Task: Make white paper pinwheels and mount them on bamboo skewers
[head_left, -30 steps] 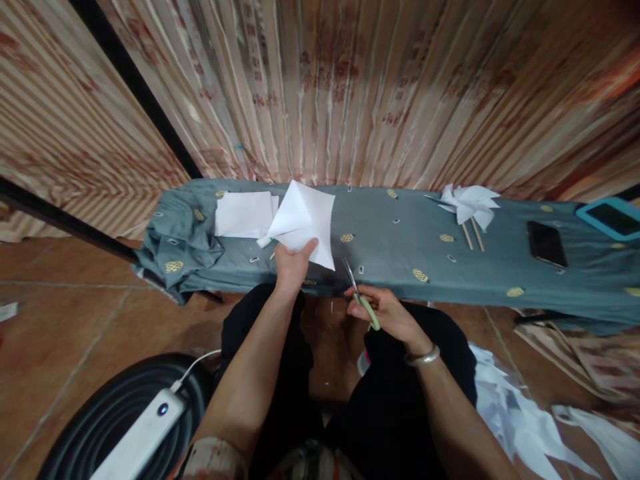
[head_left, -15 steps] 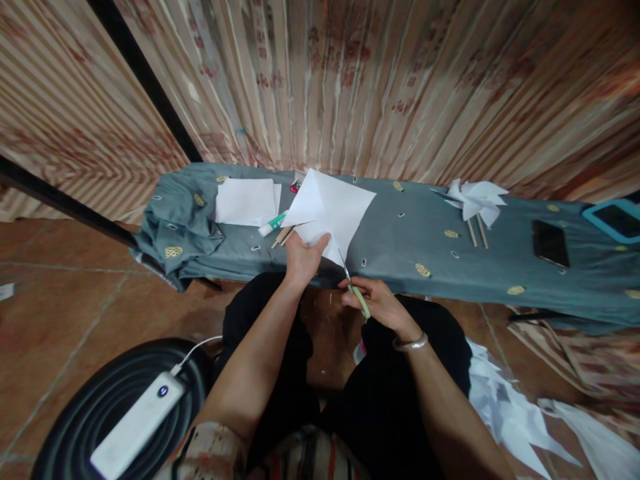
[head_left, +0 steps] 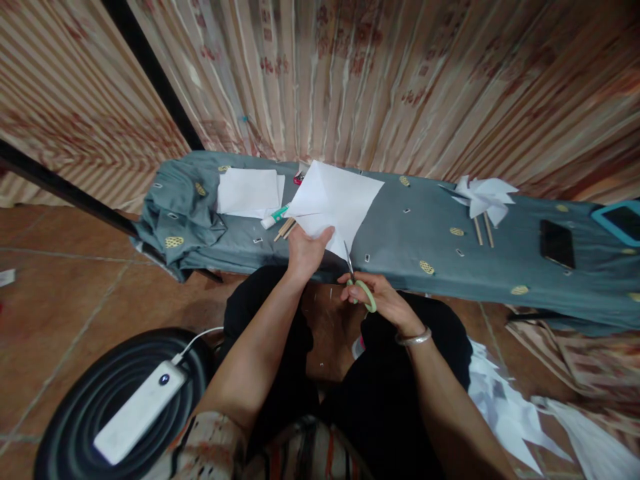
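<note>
Left hand: the left hand [head_left: 306, 252] pinches the lower edge of a white paper sheet [head_left: 336, 203], fingers closed on it; the sheet stands tilted up above the front edge of the bench.
Right hand: the right hand [head_left: 380, 301] is closed around the green handles of the scissors [head_left: 356, 280]; the blades point up at the bottom corner of the sheet.
Hard to see: the blades are thin and blurred, so I cannot tell if they are apart or if they touch the paper. The fingers inside the handles are partly hidden.
Hidden: the sheet covers part of the wooden sticks [head_left: 285, 229] and of the glue tube [head_left: 274, 219] behind it.
Cut off: a tablet in a blue case [head_left: 620, 221] is cut by the right border.
Bench: a long bench under a grey cloth [head_left: 400, 233]; the cloth is bunched at the left end.
On the bench: a stack of white paper [head_left: 249, 192] at the left, paper pinwheels [head_left: 484, 197] on sticks at the right, a black phone [head_left: 557, 244] near them.
Floor: white paper scraps [head_left: 505, 413] at the right; a white power bank [head_left: 141, 412] lies on a black stool [head_left: 100, 387] at the left.
Behind: a striped curtain [head_left: 375, 80].
</note>
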A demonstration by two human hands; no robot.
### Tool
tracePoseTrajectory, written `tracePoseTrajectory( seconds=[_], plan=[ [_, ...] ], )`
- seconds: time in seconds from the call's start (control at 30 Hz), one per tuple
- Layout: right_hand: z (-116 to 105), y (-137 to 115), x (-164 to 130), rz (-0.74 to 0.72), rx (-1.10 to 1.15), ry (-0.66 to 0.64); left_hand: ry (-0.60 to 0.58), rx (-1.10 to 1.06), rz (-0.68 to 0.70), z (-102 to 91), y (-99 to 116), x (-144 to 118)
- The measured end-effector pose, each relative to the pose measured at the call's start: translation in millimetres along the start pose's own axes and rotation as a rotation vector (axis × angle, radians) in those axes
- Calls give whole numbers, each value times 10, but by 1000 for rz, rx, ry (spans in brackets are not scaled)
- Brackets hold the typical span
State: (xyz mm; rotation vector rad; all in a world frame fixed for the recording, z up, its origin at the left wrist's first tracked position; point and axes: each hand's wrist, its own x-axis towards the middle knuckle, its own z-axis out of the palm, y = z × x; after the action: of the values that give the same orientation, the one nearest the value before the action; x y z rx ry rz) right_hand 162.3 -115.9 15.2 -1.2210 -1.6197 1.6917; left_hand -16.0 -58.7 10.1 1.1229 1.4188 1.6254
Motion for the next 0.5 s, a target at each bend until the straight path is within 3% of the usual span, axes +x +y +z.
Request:
tracePoseTrajectory(
  seconds=[0.5],
  plan=[
    [5, 33, 7, 6, 15, 33, -13, -12, 40, 11, -21, -8]
  ],
)
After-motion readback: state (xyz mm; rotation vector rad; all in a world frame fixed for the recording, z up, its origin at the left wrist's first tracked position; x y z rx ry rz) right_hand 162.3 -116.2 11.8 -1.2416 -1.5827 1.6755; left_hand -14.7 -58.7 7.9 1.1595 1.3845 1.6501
